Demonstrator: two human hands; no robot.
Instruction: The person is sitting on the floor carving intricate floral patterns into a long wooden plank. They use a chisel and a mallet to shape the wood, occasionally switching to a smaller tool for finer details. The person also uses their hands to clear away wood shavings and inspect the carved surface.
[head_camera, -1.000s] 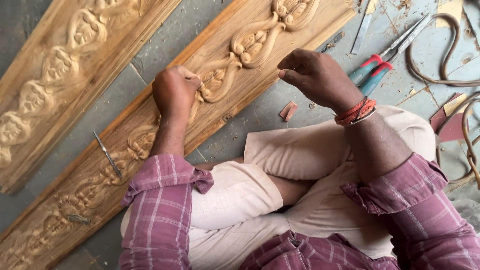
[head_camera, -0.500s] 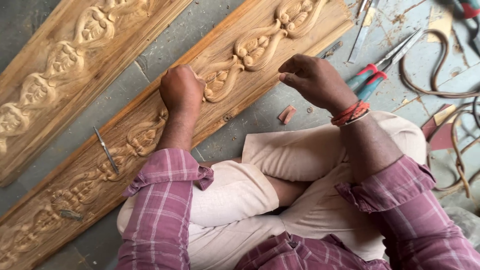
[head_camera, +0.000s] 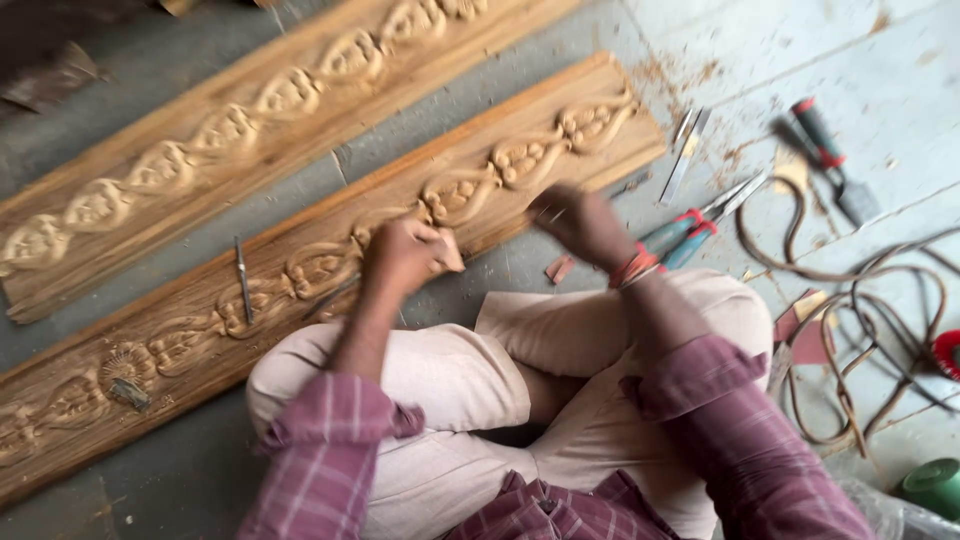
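Your left hand (head_camera: 405, 255) rests clenched on the near carved wooden board (head_camera: 300, 270), which lies on the floor before your knees, pale and vine-patterned. Your right hand (head_camera: 580, 222) hovers blurred beside it; whether it grips anything, I cannot tell.

Plaid maroon sleeves (head_camera: 330, 450), cream trousers (head_camera: 480, 390), red wristband (head_camera: 633, 268)

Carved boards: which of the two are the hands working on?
The nearer carved board, by the person's knees; both the left hand and right hand are over it. The farther board lies untouched.
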